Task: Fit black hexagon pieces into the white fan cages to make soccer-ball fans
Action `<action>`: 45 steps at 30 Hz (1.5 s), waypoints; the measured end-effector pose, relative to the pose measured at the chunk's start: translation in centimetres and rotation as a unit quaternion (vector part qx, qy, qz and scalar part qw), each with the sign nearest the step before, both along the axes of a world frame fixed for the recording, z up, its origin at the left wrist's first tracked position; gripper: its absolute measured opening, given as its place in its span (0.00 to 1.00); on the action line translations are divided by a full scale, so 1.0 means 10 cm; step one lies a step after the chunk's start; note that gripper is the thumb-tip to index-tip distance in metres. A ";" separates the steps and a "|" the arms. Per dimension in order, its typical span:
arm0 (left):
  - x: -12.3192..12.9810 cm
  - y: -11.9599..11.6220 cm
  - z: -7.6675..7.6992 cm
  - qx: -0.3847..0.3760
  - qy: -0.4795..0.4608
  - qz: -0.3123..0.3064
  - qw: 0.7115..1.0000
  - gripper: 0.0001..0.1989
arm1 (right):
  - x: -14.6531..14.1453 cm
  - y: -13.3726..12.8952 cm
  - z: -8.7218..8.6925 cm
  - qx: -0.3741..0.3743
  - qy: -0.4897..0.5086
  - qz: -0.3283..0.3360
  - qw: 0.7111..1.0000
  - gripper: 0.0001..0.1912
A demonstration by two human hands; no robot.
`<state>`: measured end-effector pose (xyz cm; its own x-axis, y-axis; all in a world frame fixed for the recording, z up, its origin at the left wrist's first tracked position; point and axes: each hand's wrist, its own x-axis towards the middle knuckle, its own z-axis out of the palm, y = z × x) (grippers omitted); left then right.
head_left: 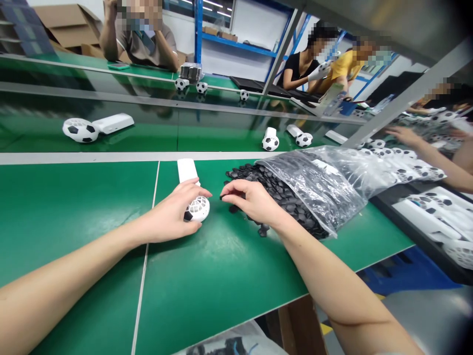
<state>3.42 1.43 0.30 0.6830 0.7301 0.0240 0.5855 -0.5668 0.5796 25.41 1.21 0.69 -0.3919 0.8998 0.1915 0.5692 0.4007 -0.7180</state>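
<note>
My left hand curls around a white soccer-ball-patterned head, steadying it on the green table. Its openwork shell shows a black patch on the side near my palm. A flat white handle extends from it beyond my fingers. To the right, my right hand pinches a small black piece between thumb and fingertips, slightly apart from the ball. Beside that hand, a pile of loose black pieces spills from a clear plastic bag.
Ball-headed devices lie on the dark green strip beyond the pale rail. A black tray with white parts stands at right. Co-workers sit across the line, and another person's arm reaches in from the right.
</note>
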 end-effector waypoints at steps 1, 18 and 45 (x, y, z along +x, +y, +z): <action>0.00 0.00 0.00 0.002 -0.001 0.001 1.000 0.25 | -0.01 -0.01 0.01 0.002 0.014 0.009 1.000 0.03; 0.06 -0.03 0.03 0.003 -0.028 0.023 0.999 0.19 | -0.27 -0.06 -0.16 0.041 0.089 0.084 0.992 0.11; 0.10 -0.03 -0.06 0.011 -0.134 0.082 0.987 0.29 | -0.20 0.06 -0.42 -0.006 0.029 0.073 0.997 0.10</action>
